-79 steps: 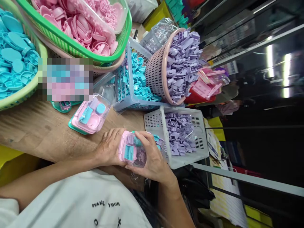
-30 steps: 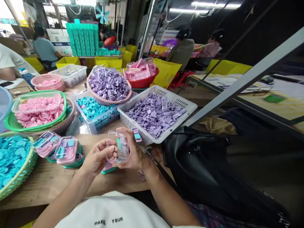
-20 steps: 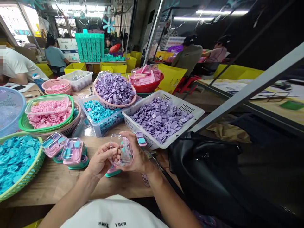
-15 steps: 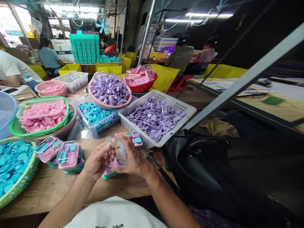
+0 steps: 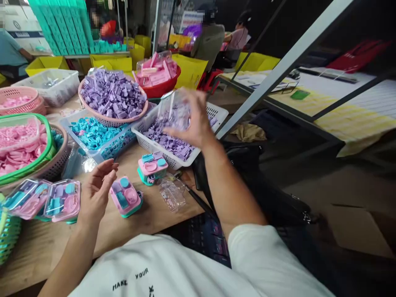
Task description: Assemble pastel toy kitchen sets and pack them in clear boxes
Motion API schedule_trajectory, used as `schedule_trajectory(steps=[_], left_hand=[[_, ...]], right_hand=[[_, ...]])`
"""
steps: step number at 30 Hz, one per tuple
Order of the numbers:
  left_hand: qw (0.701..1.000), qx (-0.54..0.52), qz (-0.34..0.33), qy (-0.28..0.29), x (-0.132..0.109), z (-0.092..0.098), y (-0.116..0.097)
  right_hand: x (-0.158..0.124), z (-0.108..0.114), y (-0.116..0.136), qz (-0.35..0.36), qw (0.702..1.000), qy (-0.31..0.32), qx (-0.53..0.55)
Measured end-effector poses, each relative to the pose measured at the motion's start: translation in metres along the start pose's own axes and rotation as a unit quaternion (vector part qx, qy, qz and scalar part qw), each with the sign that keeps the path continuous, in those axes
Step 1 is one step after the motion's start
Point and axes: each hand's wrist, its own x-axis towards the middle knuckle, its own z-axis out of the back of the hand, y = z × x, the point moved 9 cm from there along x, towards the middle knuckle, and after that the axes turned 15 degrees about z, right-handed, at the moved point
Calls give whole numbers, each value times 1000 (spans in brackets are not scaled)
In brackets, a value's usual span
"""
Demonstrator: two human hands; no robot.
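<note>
My right hand (image 5: 198,119) is raised over the white basket (image 5: 221,112) of small purple pieces, its thumb and fingers around a clear plastic cover (image 5: 173,108). Above the wooden table, my left hand (image 5: 95,192) is open, holding nothing, with its thumb apart from the fingers. Just right of it stands a small pink and teal toy case (image 5: 126,197) with blue and purple parts on top. A similar uncovered case (image 5: 151,167) sits farther back. Beside it lie clear plastic pieces (image 5: 171,194). Left of my left hand are toy cases under clear covers (image 5: 63,200).
A pink basket of purple pieces (image 5: 111,95) rests by a clear bin of blue pieces (image 5: 95,134). A green-rimmed basket (image 5: 48,144) holds pink parts. A metal post (image 5: 278,74) slants across the right, above a black bag (image 5: 247,165). People sit in the background.
My hands have parted. The right has moved up and right with the clear cover; the left has opened and moved left. The view has turned right and downward, showing the uncovered cases.
</note>
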Motion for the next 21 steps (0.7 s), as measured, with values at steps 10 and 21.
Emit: schedule_trajectory(steps=[10,21], left_hand=[[977,197,-40,-66,6,38,25],[884,429,-158,100,-24,0,53]], right_hand=[[-41,39,-164,-430,869,-163,184],[7,9,-235,-318,925,81,-194]])
